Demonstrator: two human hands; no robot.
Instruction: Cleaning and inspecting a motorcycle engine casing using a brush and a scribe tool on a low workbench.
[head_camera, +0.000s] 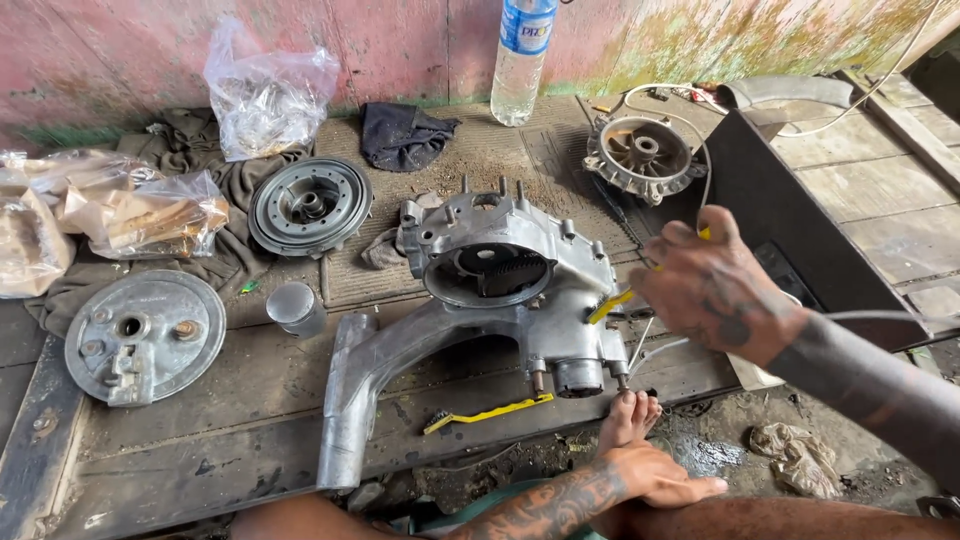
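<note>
A: While the wooden platform (250, 430) ends at its front edge just below the grey engine casing (480, 290), bare board lies left of the casing's arm.
B: Packaging?
A: Three clear plastic bags (268, 92) at back left, one clear bottle (520, 60) with a blue label against the pink wall.
B: Hands?
A: Right hand (715, 290) clenched on a yellow-handled brush (612, 305), touching the casing's right side. Left hand (665, 475) released, resting on a foot. Second yellow brush (490, 412) lies at the platform edge.
</note>
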